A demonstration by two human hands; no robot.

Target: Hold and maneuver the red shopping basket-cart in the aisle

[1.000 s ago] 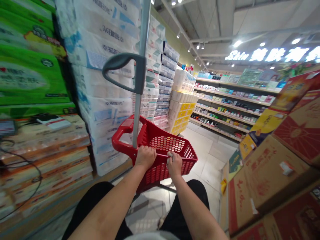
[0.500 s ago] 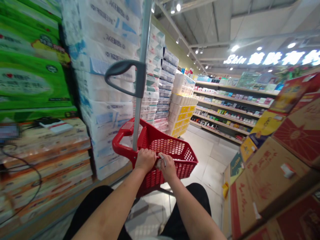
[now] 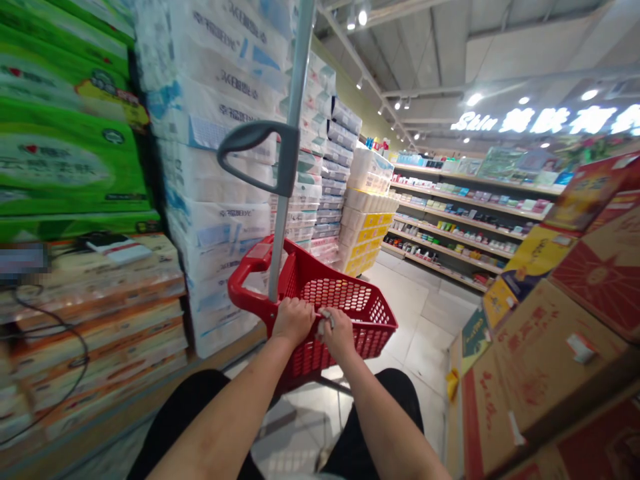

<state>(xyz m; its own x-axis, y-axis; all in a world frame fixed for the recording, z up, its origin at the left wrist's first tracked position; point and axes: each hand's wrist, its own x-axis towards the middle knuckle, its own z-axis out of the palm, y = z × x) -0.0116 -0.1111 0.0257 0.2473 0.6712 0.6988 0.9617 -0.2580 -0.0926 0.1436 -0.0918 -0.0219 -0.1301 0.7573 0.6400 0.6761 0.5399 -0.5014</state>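
red shopping basket (image 3: pixel 313 353) stands on the pale tiled floor (image 3: pixel 423 283), with a tall stack of white paper packs (image 3: pixel 225 180) to its left and behind it. farther off run long shelves (image 3: pixel 465 213) of small boxes. a bank of cartons (image 3: pixel 530 353) lines the right side; at far left, green packs (image 3: pixel 55 160) show above a lower stack of orange-banded packs (image 3: pixel 110 320). a grey pole (image 3: pixel 301 80) rises from the basket's handle end and carries a looped grip (image 3: pixel 286 157); from this one view i cannot tell whether either touches the white packs.

the left hand (image 3: pixel 294 321) has its fingers curled over the near rim, drawn in close, holding the basket. just beside it, the right hand (image 3: pixel 339 331) has its fingers bent tightly around a small pale wad (image 3: pixel 325 321), at the same rim.

if the left hand slackened or the right bore down hard, the basket might tip or swing, as its support is mostly hidden, and the pole could lean into the stack. with the hands so near, a sideways slip could knock knuckles. the wad, being small, might drop.
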